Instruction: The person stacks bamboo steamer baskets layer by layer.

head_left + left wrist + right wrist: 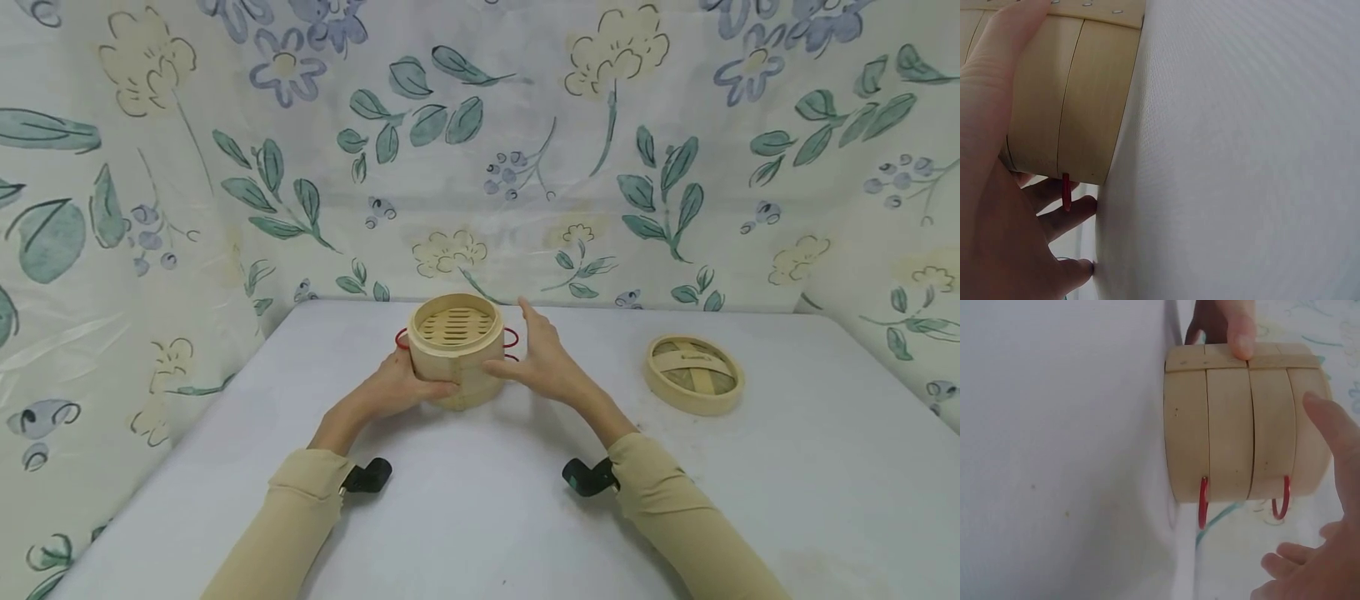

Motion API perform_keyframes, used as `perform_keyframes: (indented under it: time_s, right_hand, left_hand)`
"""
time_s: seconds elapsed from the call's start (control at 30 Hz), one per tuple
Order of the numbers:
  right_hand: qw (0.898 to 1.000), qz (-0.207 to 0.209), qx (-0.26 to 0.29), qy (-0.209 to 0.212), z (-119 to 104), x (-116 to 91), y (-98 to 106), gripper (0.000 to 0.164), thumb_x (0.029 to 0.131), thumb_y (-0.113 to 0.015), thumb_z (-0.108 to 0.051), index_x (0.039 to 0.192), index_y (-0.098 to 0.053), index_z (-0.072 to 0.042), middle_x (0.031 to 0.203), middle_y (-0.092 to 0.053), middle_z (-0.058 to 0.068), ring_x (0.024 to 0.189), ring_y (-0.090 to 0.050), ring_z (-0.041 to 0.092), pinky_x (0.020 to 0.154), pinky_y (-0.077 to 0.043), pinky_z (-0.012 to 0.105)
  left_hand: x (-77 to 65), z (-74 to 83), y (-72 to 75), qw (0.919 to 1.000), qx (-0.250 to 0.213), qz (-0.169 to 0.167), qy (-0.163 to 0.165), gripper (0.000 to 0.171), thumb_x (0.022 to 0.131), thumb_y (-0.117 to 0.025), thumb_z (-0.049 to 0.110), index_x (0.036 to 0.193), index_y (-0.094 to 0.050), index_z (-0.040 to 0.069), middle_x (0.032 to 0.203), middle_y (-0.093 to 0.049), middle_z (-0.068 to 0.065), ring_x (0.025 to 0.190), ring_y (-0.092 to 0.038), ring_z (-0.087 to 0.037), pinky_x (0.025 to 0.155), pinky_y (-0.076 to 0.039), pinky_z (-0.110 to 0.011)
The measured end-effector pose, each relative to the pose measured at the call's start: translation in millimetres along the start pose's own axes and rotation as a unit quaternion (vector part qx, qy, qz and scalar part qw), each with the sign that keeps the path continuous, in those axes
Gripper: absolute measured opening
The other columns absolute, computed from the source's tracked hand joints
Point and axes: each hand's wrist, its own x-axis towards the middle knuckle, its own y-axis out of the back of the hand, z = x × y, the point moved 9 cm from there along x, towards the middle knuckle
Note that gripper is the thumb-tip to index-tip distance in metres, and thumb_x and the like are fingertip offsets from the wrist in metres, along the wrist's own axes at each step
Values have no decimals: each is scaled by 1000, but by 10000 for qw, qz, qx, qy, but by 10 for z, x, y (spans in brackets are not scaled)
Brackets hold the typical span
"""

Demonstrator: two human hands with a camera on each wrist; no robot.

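Note:
Two bamboo steamer baskets (459, 371) stand stacked upright on the table, the upper one showing its slatted floor. Red loop handles (1203, 503) stick out from their sides. My left hand (397, 385) holds the stack from the left, its thumb (1007, 44) laid along the front wall and its fingers round the side, some low by the table. To the right, my right hand (546, 362) is spread wide, with its thumb at the upper basket's wall and its other fingers away from the baskets.
A round bamboo lid (696, 403) with a woven top lies on the white table (480, 517), right of the stack. Floral cloth (525, 150) hangs behind and along the sides. A black wrist device (367, 476) sits by each sleeve.

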Motion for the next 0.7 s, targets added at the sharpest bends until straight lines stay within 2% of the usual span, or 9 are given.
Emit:
perform_keyframes:
  time_s: [0.37, 0.7]
  right_hand:
    - [9999, -27, -69, -135, 69, -22, 34, 115, 80, -80, -46, 159, -5, -8, 163, -15, 20, 149, -15, 37, 117, -20, 58]
    - [9998, 45, -75, -157, 150, -57, 123, 116, 79, -81, -45, 159, -5, -8, 160, -21, 20, 147, -20, 36, 116, -24, 59]
  left_hand:
    - [28, -27, -47, 9998, -147, -55, -97, 87, 77, -84, 39, 146, -36, 20, 136, -57, -5, 122, -53, -23, 106, -40, -49]
    - [21, -36, -10, 9999, -76, 9, -96, 86, 76, -85, 40, 145, -37, 19, 135, -58, -5, 120, -53, -23, 104, -39, -46]
